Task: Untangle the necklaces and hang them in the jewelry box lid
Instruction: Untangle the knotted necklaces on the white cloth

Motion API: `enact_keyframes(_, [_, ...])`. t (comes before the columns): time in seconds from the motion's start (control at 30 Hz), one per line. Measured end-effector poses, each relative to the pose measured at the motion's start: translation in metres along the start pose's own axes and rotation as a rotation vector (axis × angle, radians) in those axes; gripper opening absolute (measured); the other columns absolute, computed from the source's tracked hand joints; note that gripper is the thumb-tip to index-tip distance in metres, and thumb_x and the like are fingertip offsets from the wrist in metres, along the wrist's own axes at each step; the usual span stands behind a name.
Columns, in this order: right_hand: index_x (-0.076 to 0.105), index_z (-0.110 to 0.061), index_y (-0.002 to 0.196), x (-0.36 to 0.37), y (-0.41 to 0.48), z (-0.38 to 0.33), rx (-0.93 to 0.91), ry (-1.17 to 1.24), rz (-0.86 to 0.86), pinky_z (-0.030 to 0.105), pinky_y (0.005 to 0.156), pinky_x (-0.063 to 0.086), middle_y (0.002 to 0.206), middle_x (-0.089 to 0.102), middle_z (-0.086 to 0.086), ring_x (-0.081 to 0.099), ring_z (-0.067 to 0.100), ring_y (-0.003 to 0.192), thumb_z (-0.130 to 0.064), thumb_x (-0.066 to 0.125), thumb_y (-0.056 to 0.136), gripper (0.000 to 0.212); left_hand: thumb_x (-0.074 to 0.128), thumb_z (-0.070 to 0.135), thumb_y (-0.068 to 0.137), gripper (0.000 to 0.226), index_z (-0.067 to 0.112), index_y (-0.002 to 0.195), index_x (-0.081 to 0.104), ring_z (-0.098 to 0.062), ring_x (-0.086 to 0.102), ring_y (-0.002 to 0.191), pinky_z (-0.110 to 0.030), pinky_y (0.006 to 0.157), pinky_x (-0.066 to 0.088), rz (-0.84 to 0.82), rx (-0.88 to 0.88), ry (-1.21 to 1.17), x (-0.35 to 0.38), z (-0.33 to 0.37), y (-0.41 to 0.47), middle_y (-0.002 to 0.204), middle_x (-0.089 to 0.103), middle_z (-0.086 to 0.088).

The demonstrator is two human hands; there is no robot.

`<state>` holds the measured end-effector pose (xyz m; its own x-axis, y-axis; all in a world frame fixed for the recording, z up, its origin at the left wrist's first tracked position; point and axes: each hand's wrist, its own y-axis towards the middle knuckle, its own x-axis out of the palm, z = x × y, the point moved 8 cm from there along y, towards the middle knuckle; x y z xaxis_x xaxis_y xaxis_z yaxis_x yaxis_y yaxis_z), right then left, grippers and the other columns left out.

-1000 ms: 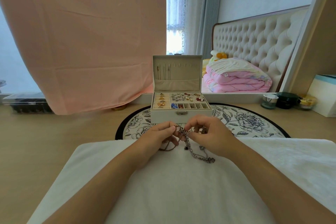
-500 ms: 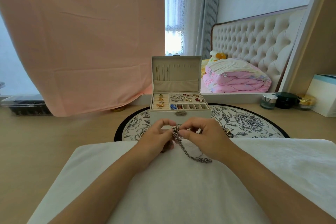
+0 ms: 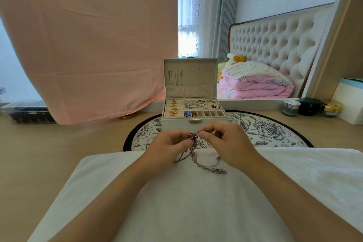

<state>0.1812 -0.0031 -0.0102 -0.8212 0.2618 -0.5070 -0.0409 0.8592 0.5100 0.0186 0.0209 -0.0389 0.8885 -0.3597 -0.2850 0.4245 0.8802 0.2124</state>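
A pink cloth (image 3: 88, 45) hangs at the left. Before it, the left hand (image 3: 167, 147) pinches one side of the tangled necklaces (image 3: 193, 139) between thumb and forefinger and the right hand (image 3: 229, 143) pinches the other side — the knot is lifted between them, with loose chain ends trailing onto the white towel (image 3: 186, 212). Just behind the hands the jewelry box (image 3: 176, 123) stands open on a floral mat (image 3: 265, 131), its lid (image 3: 196, 76) upright with a few thin chains (image 3: 175, 78) hung at its left — small jars (image 3: 310, 106) sit far right.
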Motion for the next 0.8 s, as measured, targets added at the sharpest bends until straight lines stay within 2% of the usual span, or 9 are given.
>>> enact_keyframes(0.1, [0.075,-0.036,0.088,-0.002,0.0,-0.002,-0.025,-0.063,0.033,0.03,0.062,0.052,0.075,0.066,-0.025,0.053,0.005,0.059,-0.028,0.078,0.083,0.01,0.061,0.015,0.098,0.025,0.034,0.096,0.077,-0.023,0.057,0.08,-0.04,0.079,0.046,-0.014,-0.02,-0.002,0.001,-0.004,0.0,0.091,0.075,-0.007])
enact_keyframes(0.17, [0.074,-0.036,0.089,-0.002,0.0,-0.008,-0.09,-0.115,0.032,0.036,0.074,0.055,0.089,0.068,-0.022,0.061,0.005,0.076,-0.024,0.081,0.08,0.017,0.063,0.012,0.096,0.024,0.031,0.096,0.078,-0.022,0.059,0.082,-0.041,0.081,0.045,-0.012,-0.027,-0.02,0.002,-0.004,0.0,0.092,0.076,-0.008])
enact_keyframes(0.27, [0.078,-0.032,0.094,0.001,-0.003,-0.02,-0.251,-0.153,-0.005,0.033,0.09,0.052,0.1,0.07,-0.018,0.064,0.006,0.101,-0.017,0.081,0.079,0.022,0.069,0.009,0.092,0.022,0.028,0.096,0.079,-0.027,0.065,0.089,-0.047,0.09,0.049,-0.023,-0.038,-0.061,0.003,-0.005,0.0,0.095,0.077,-0.007])
enact_keyframes(0.3, [0.079,-0.029,0.095,0.001,-0.004,-0.022,-0.273,-0.141,-0.024,0.032,0.089,0.052,0.098,0.07,-0.016,0.065,0.007,0.098,-0.019,0.08,0.079,0.019,0.07,0.009,0.09,0.021,0.027,0.097,0.079,-0.029,0.069,0.092,-0.048,0.094,0.051,-0.034,-0.035,-0.057,0.003,-0.004,0.0,0.096,0.078,-0.006])
enact_keyframes(0.37, [0.079,-0.029,0.094,0.002,-0.004,-0.022,-0.269,-0.126,-0.064,0.035,0.077,0.055,0.091,0.07,-0.016,0.067,0.011,0.083,-0.028,0.078,0.081,0.013,0.071,0.007,0.089,0.021,0.023,0.1,0.078,-0.025,0.072,0.099,-0.041,0.097,0.053,-0.057,-0.032,-0.034,0.004,-0.002,-0.002,0.097,0.078,-0.003])
enact_keyframes(0.47, [0.078,-0.031,0.086,0.003,-0.003,-0.023,-0.299,-0.187,-0.102,0.039,0.067,0.055,0.082,0.069,-0.017,0.064,0.011,0.07,-0.033,0.08,0.08,0.007,0.066,0.007,0.093,0.023,0.022,0.106,0.077,-0.011,0.071,0.092,-0.023,0.088,0.054,-0.122,-0.043,0.028,0.005,-0.003,-0.003,0.097,0.078,-0.001])
enact_keyframes(0.6, [0.077,-0.031,0.086,0.006,-0.005,-0.028,-0.354,-0.222,-0.153,0.034,0.063,0.055,0.08,0.069,-0.017,0.064,0.008,0.068,-0.033,0.08,0.081,0.006,0.059,0.01,0.099,0.024,0.021,0.11,0.077,-0.013,0.069,0.083,-0.031,0.092,0.056,-0.192,-0.076,0.093,-0.001,-0.012,0.0,0.092,0.077,-0.005])
enact_keyframes(0.7, [0.074,-0.032,0.087,0.009,-0.007,-0.03,-0.365,-0.251,-0.172,0.03,0.063,0.053,0.081,0.068,-0.019,0.063,0.005,0.07,-0.039,0.073,0.084,0.008,0.054,0.008,0.101,0.024,0.017,0.104,0.076,-0.014,0.067,0.076,-0.035,0.087,0.058,-0.184,-0.101,0.068,-0.002,-0.015,0.001,0.081,0.073,-0.002])
enact_keyframes(0.8, [0.07,-0.033,0.086,0.014,-0.009,-0.031,-0.361,-0.285,-0.185,0.024,0.064,0.049,0.082,0.064,-0.021,0.06,0.005,0.069,-0.037,0.071,0.087,0.004,0.053,0.017,0.102,0.025,0.026,0.096,0.075,-0.014,0.061,0.069,-0.037,0.075,0.056,-0.135,-0.066,0.22,-0.001,-0.015,0.004,0.074,0.069,-0.005])
